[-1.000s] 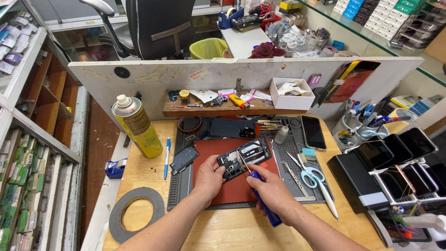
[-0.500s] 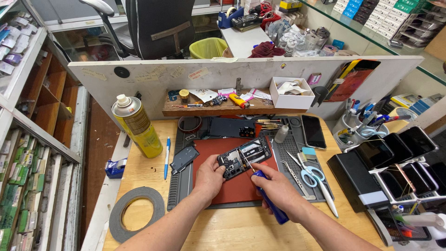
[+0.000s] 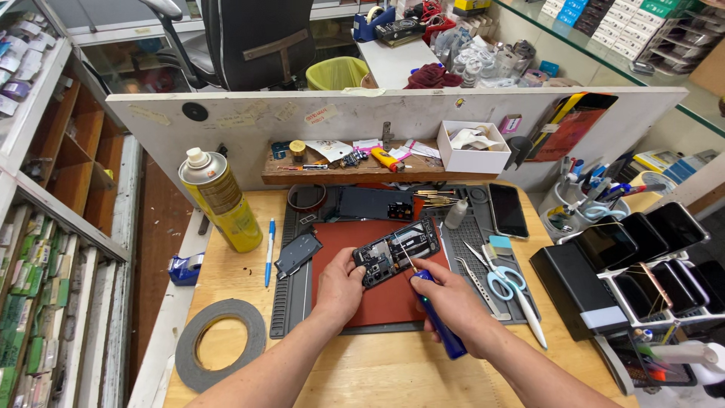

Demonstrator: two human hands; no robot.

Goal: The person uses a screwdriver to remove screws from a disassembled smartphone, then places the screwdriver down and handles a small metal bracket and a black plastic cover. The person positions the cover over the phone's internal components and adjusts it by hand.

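On the red mat (image 3: pixel 377 302) at bench centre: opened phone (image 3: pixel 396 251), back off, internals up, lying tilted with one end toward the left hand. Left hand (image 3: pixel 340 287) clamped on the phone's lower-left end, thumb on top, fingers curled around the edge. Right hand (image 3: pixel 453 302) closed around a blue-handled screwdriver (image 3: pixel 434 317), thin shaft angled up-left, tip down on the phone's board near its middle. Hands sit close together, just apart, the phone bridging them. Red mat lies on a larger grey work mat (image 3: pixel 291 302). Dark back cover (image 3: pixel 297 253) sits on the grey mat just left of the red one. Blue pen (image 3: pixel 269 251) on the wood beside it, yellow spray can (image 3: pixel 219 200) upright further left. Roll of black tape (image 3: pixel 219 344) flat near the front-left bench edge, small blue tape dispenser (image 3: pixel 185 268) above it. Right of the phone: tweezers (image 3: pixel 483 278), blue-handled scissors (image 3: pixel 502 281), a white pen-like tool (image 3: pixel 529 321), all on the grey mat. Another black phone (image 3: pixel 507 210) screen-up at the mat's rear right. White box (image 3: pixel 472 147) on the small wooden shelf (image 3: pixel 347 174) against the partition. Rack of dark phones (image 3: pixel 642 257) well off to the right, pen cup (image 3: pixel 581 204) behind it.
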